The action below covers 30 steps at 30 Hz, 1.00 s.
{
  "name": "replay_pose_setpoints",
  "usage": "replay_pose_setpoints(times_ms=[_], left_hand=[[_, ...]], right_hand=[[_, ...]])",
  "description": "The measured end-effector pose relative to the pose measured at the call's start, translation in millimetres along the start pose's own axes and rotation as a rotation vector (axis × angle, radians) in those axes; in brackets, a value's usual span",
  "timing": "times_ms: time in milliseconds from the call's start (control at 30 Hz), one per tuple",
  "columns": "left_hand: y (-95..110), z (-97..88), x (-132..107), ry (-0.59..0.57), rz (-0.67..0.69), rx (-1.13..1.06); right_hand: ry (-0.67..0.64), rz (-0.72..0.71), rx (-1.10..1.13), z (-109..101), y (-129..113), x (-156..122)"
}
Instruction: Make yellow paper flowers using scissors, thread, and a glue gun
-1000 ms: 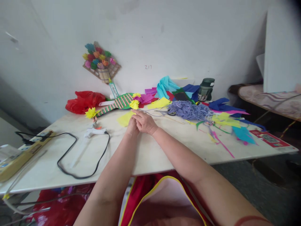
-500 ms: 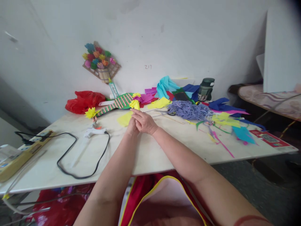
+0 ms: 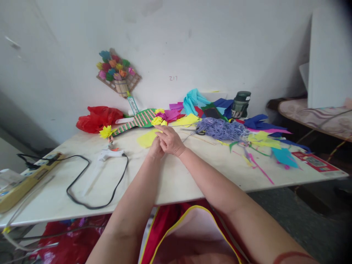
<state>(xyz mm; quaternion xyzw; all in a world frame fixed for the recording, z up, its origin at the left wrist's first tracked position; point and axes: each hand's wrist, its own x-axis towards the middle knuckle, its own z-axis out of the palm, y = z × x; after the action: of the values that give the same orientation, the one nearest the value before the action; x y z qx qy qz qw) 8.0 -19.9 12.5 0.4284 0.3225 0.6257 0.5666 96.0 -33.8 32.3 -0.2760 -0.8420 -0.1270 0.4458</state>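
At the middle of the table my hands are brought together. My left hand (image 3: 156, 148) is closed, partly hidden behind the other, around the base of a yellow paper flower (image 3: 159, 121) whose crinkled top shows above the fingertips. Over it lies my right hand (image 3: 171, 140), fingers bent and pinched on a thin strand of purple yarn running from the yarn pile (image 3: 221, 129) at the right. A flat yellow paper sheet (image 3: 145, 139) lies just left of the hands. Behind them is a green, striped guitar-like craft piece (image 3: 144, 116) with yellow and magenta flowers.
Scissors (image 3: 200, 131) lie beside the yarn. A white glue gun (image 3: 111, 154) with a looping black cord and a power strip (image 3: 30, 183) are on the left. Coloured paper (image 3: 194, 101), a dark bottle (image 3: 241, 104) and a red plastic bag (image 3: 99, 119) stand along the back.
The yellow paper flower at my fingertips has turned and tilted. My right hand has shifted slightly, and the yarn strand beside it lies differently.
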Motion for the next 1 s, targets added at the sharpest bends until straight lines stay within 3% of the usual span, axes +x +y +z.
replay_pose_setpoints(times_ms=[167, 300, 433, 567, 667, 833, 933, 1000], left_hand=[[5.5, -7.0, 4.1, -0.047, -0.106, -0.115], [11.6, -9.2, 4.3, 0.041, -0.028, -0.099], [12.5, -8.6, 4.2, 0.079, 0.046, -0.13], [11.3, -9.1, 4.2, -0.022, 0.069, -0.179], [12.4, -9.7, 2.8, -0.075, 0.042, -0.19], [18.1, -11.5, 0.6, 0.004, -0.005, -0.224], [21.5, -12.2, -0.1, 0.016, -0.004, -0.256], [22.8, -12.4, -0.4, 0.012, -0.011, -0.275]], right_hand=[[0.122, 0.175, -0.066, -6.2, 20.5, -4.3], [0.144, 0.33, -0.1, -10.2, 33.8, -7.9], [0.009, 0.429, -0.183, -9.2, 42.4, -10.8], [-0.167, 0.507, -0.253, -9.0, 50.0, -14.0], [-0.196, 0.653, -0.31, -14.7, 54.8, -15.5], [-0.074, 1.06, -0.283, -32.3, 66.1, -17.7], [0.065, 1.244, -0.119, -37.9, 77.3, -22.4], [0.178, 1.281, 0.068, -36.6, 85.0, -26.2]])
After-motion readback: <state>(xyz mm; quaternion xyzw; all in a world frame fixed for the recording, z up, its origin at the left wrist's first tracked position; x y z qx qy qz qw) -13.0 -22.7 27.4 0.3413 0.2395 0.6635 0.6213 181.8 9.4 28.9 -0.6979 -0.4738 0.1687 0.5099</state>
